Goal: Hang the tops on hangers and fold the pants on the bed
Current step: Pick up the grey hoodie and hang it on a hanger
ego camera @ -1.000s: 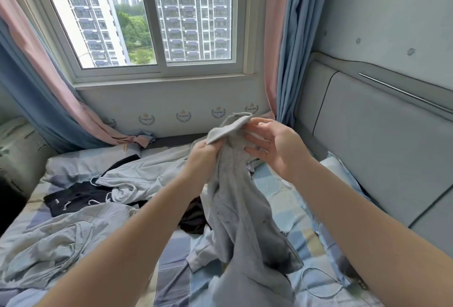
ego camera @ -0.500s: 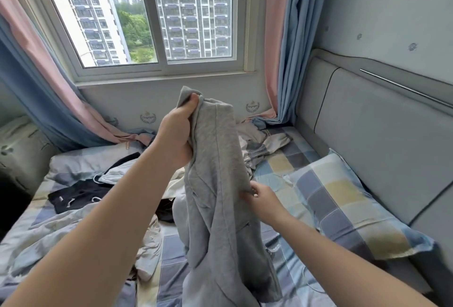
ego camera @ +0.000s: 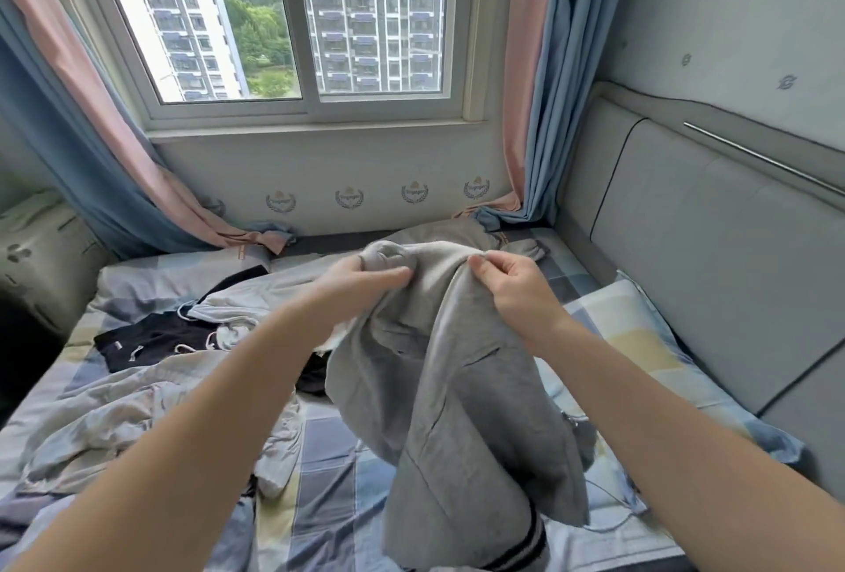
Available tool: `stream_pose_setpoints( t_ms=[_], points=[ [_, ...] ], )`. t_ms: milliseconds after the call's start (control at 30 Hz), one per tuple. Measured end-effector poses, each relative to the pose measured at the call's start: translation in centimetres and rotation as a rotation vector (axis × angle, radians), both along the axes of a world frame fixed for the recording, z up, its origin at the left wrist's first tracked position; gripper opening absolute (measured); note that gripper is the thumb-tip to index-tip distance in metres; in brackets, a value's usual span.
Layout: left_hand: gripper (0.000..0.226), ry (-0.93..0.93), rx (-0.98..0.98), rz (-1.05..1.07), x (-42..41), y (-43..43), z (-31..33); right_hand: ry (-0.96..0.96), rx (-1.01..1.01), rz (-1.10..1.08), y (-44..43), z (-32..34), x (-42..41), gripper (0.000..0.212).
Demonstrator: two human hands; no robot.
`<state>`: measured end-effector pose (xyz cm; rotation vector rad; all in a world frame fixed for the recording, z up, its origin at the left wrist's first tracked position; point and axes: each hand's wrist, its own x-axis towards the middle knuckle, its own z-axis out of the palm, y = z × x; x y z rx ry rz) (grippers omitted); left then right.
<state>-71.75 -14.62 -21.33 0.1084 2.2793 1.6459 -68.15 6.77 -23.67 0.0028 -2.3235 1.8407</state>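
Note:
A grey knit garment [ego camera: 462,398] hangs over the bed [ego camera: 320,471], held up by both hands at its top edge. My left hand [ego camera: 361,283] grips a bunched part of that edge on the left. My right hand [ego camera: 512,283] pinches the edge a little to the right. The garment's lower end shows a dark striped cuff [ego camera: 526,544]. On the bed to the left lie a dark garment with white cords [ego camera: 155,340], a pale grey garment [ego camera: 237,306] and a crumpled light one [ego camera: 114,425].
The bed has a checked sheet and a checked pillow [ego camera: 640,343] at the right. A grey padded headboard [ego camera: 713,260] runs along the right side. Behind the bed are the window wall [ego camera: 347,173] and pink-and-blue curtains [ego camera: 535,114]. A thin cable [ego camera: 612,512] lies near the pillow.
My left hand came down from its raised grip. My right hand moved up from the garment's middle to its top edge, so both hands now hold the top close together.

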Motion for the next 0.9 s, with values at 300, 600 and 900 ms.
stream_pose_setpoints(
  t_ms=[300, 600, 900],
  points=[
    [0.093, 0.136, -0.063, -0.018, 2.9, 3.1, -5.2, -0.037, -0.416, -0.202, 1.1, 3.7, -0.8, 0.024],
    [0.011, 0.212, -0.253, -0.017, 3.3, 2.7, -11.9, 0.06, -0.64, -0.237, 2.2, 4.4, -1.0, 0.031],
    [0.014, 0.637, -0.055, 0.169, 0.6, 0.1, -3.9, -0.299, -0.332, -0.396, 6.0, -2.2, -2.0, 0.042]
  ],
)
